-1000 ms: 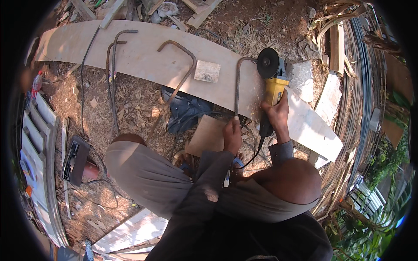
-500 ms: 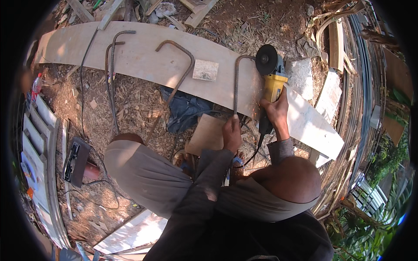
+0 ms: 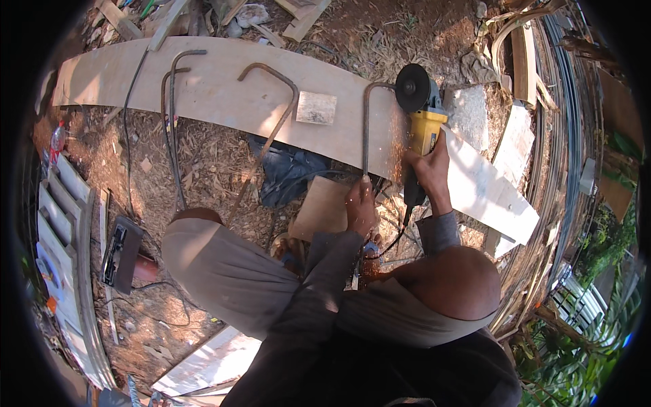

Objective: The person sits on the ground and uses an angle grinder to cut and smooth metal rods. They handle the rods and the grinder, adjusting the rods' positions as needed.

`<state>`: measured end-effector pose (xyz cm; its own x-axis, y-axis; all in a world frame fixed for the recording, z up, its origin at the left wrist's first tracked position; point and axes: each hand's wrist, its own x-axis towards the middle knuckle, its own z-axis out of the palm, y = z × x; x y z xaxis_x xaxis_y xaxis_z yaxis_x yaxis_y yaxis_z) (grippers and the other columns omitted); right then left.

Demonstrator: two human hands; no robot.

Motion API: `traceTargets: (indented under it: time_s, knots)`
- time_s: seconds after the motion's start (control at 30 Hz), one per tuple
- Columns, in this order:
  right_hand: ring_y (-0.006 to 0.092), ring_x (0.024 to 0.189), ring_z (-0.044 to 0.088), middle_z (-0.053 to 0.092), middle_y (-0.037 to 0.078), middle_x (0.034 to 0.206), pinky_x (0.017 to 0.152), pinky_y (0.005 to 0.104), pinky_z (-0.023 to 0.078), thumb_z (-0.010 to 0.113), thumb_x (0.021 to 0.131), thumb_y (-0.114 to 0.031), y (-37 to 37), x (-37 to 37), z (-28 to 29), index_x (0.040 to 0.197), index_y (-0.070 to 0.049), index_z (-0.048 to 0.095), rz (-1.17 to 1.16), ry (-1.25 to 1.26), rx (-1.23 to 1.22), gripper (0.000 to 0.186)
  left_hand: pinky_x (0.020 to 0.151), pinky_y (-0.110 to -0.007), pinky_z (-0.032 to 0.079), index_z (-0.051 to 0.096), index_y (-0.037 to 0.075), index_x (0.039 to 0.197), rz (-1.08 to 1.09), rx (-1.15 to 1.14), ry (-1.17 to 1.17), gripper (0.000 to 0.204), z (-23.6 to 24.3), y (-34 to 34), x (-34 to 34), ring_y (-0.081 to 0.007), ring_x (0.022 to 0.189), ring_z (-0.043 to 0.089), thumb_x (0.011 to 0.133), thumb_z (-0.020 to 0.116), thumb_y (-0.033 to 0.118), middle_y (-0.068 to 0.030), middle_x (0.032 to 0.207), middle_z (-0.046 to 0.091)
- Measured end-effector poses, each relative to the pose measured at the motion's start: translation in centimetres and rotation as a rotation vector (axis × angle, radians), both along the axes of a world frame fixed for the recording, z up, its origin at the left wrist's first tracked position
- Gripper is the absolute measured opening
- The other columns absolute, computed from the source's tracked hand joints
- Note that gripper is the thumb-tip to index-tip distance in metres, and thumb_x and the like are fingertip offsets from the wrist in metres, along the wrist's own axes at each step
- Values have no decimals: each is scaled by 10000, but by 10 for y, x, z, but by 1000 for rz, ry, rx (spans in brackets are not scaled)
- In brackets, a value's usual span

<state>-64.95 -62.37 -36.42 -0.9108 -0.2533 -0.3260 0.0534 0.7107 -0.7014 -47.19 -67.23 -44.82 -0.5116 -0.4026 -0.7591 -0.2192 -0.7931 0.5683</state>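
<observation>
My right hand [image 3: 432,168] is wrapped round the body of a yellow angle grinder [image 3: 426,129]. Its dark disc [image 3: 413,88] meets the bent end of a steel rod [image 3: 367,129], and orange sparks fly down toward my knees. The rod's near end sits in my closed left hand [image 3: 361,207]; its shaft lies across a long plywood board [image 3: 224,78]. A small wood block [image 3: 316,108] rests on that board. Left of it lie a rusty hooked rod [image 3: 277,125] and a pair of bent rods [image 3: 171,122], partly over the board.
A dark cloth or bag [image 3: 288,173] and a square board piece [image 3: 321,207] lie before my feet. Black cables trail over the ground. A dark tool case [image 3: 122,251] and stacked planks [image 3: 64,264] are at left; long bars [image 3: 566,149] run along the right.
Sparks have grown much denser and spread down over my left hand. The view has shifted slightly; both hands keep the same grip, with the disc still at the rod's bent end.
</observation>
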Motion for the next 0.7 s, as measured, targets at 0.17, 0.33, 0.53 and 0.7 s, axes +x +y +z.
traceTargets:
  time_s: [0.17, 0.33, 0.53, 0.7]
  knots:
    - [325, 969, 727, 726, 212, 1081, 885, 413, 564, 785, 748, -131, 0, 0, 0, 1360, -13, 493, 16, 68, 25, 688, 551, -307, 343, 573, 31, 852, -118, -124, 20, 445, -4, -4, 3, -64, 615, 403, 1124, 494, 375, 38, 662, 431]
    - [344, 971, 726, 727, 212, 1088, 895, 419, 560, 793, 746, -145, 1, -1, -1, 1369, -23, 495, 5, 46, 34, 701, 541, -284, 324, 515, 77, 805, -88, -172, 11, 438, -2, -3, 0, -47, 607, 387, 1120, 496, 381, 53, 662, 413]
    - [329, 960, 721, 727, 199, 1079, 884, 417, 557, 791, 740, -152, 1, -1, -3, 1369, -15, 493, 8, 71, 18, 709, 541, -291, 344, 534, 63, 799, -74, -147, 27, 449, 2, -7, -1, -57, 596, 406, 1118, 501, 377, 47, 647, 425]
    - [321, 942, 717, 723, 198, 1064, 866, 416, 555, 781, 731, -159, 0, -1, 1, 1359, -10, 501, 8, 36, -1, 704, 524, -291, 333, 541, 62, 813, -79, -315, 27, 434, 3, -6, -2, -47, 582, 396, 1124, 503, 362, 59, 643, 414]
